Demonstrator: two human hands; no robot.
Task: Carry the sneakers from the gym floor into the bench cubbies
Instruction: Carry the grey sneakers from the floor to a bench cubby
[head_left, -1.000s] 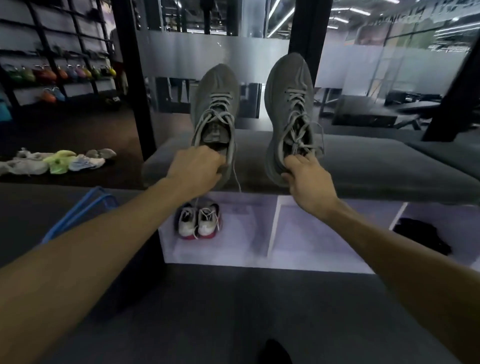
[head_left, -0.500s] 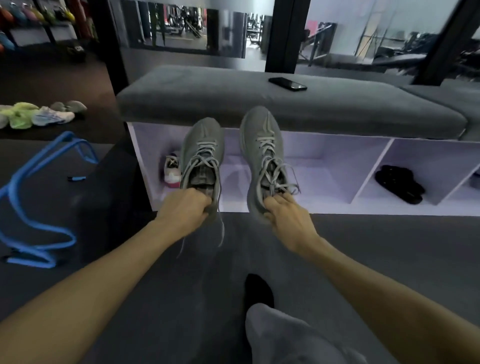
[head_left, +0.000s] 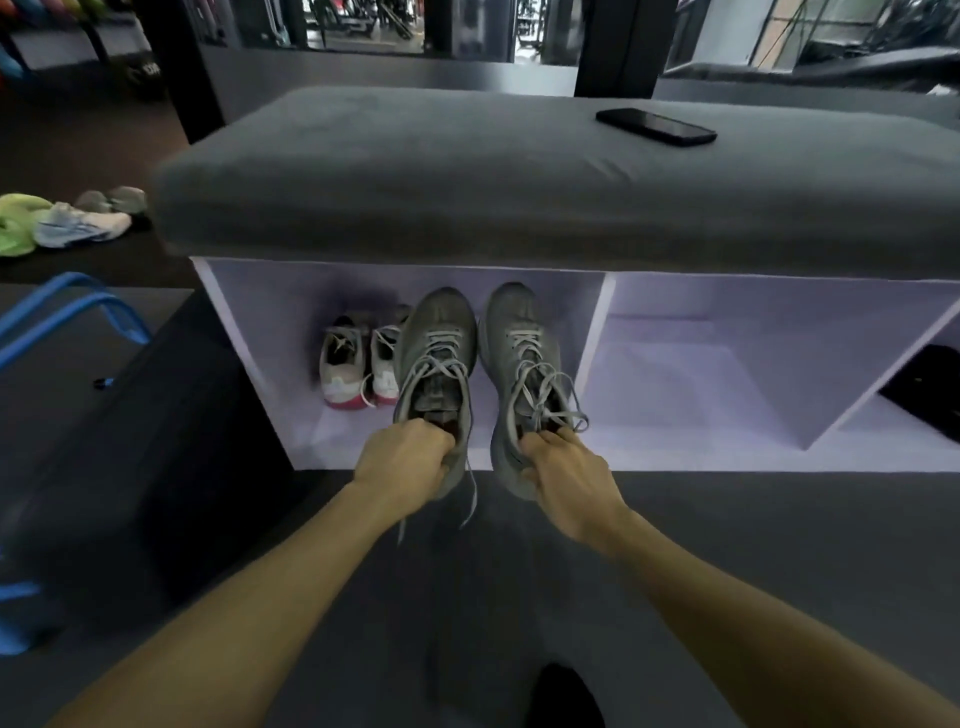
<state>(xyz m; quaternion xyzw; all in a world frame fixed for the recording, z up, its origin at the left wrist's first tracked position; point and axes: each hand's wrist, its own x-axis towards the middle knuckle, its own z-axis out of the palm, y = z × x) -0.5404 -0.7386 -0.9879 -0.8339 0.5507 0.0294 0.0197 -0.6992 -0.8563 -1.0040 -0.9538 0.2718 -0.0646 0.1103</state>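
Note:
My left hand (head_left: 405, 462) grips the heel of a grey sneaker (head_left: 439, 338), and my right hand (head_left: 563, 470) grips the heel of its twin (head_left: 522, 332). Both shoes point toes-first into the leftmost white cubby (head_left: 244, 332) of the bench, heels still at its front edge. A white and pink pair of sneakers (head_left: 358, 358) stands inside the same cubby, just left of the grey shoe in my left hand. The grey bench cushion (head_left: 467, 182) lies on top of the cubbies.
A black phone (head_left: 657, 126) lies on the cushion at the right. The middle cubby (head_left: 675, 374) is bare; black footwear (head_left: 930, 389) sits in the right one. Green, blue-white and grey sneakers (head_left: 67, 223) lie on the floor at left, near a blue hurdle (head_left: 67, 312).
Both hands have lowered the grey sneakers from above the cushion down to the cubby opening and pushed them forward; the view has dropped and closed in on the bench.

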